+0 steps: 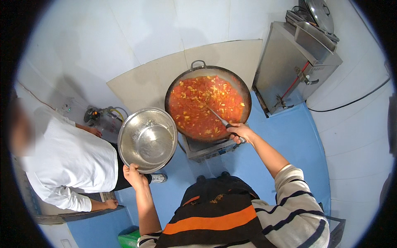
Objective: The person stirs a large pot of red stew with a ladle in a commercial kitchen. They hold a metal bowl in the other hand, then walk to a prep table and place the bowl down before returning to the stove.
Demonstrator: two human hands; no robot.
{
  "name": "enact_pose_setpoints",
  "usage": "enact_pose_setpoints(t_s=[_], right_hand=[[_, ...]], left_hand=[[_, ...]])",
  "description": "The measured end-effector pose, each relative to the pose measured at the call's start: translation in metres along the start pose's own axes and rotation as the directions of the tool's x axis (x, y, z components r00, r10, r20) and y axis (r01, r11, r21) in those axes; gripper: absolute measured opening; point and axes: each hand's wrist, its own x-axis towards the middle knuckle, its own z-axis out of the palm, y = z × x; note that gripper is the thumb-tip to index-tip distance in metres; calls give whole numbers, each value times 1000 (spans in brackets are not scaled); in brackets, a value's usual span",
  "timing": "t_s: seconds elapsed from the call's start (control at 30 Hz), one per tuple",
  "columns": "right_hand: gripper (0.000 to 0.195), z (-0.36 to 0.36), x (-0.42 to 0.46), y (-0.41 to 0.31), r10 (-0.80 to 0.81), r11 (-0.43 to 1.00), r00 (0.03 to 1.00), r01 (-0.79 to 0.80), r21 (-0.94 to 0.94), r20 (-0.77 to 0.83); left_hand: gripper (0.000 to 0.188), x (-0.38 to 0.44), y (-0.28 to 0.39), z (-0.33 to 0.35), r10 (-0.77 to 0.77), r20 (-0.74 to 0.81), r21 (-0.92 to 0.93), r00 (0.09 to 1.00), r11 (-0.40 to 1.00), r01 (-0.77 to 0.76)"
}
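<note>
A large black-rimmed wok (pixel 167 102) holds chopped tomato and scrambled egg in red sauce (pixel 198 108). My right hand (pixel 242 131) grips the dark handle of a metal cooking utensil (pixel 218 117), whose head is sunk in the food and hidden. By its near rim, my left hand (pixel 135 176) holds a wide stainless steel bowl (pixel 152 139), tilted at the wok's left side. Only a thin wet film shows inside the bowl. Beneath the wok sits a metal-cased stove (pixel 201 152).
A person in a white top (pixel 74 152) stands close on the left. At the back right, a steel cabinet (pixel 279 62) carries a deep metal pan (pixel 314 40) and a lid (pixel 321 15). A gas regulator with a yellow hose (pixel 93 115) is by the left wall. The floor (pixel 279 136) is blue.
</note>
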Motion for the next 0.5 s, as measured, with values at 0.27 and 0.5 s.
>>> enact_pose_setpoints(t_s=[0.27,0.5], right_hand=[[41,-1,-61,60,98,934,982,-147,325,163],[41,12,-166,65,139,975,984,-117,187,-109]], left_hand=[[18,-2,-1,-28,-259,-80,-109,962,962,250],[17,-8,7,-30,-242,-57,-57,969,969,239]])
